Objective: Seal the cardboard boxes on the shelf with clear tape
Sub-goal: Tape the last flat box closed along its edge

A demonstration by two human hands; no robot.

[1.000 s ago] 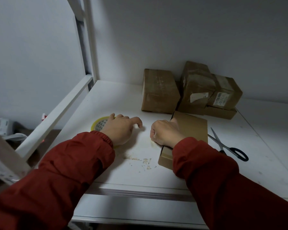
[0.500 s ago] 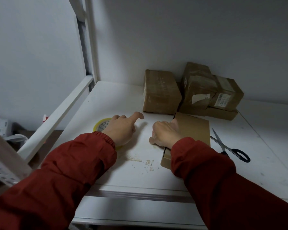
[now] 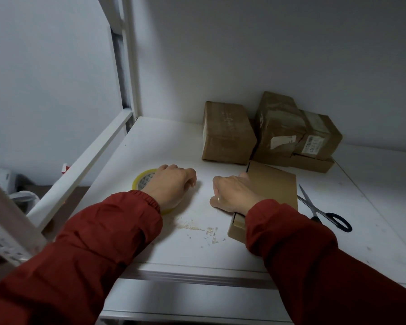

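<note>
Low, flat, plain brown box (image 3: 274, 186) lies on the white shelf (image 3: 164, 141), and the right grip (image 3: 232, 193) curls round its left edge. Left grip (image 3: 171, 186) rests curled over a yellow-rimmed tape roll (image 3: 141, 180); whether it clasps the roll, cannot tell. Scissors (image 3: 324, 212) lie just right of the box, taped boxes (image 3: 227, 134) behind.

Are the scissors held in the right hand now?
No, the scissors lie on the white shelf to the right of the flat box, apart from the right hand.
</note>
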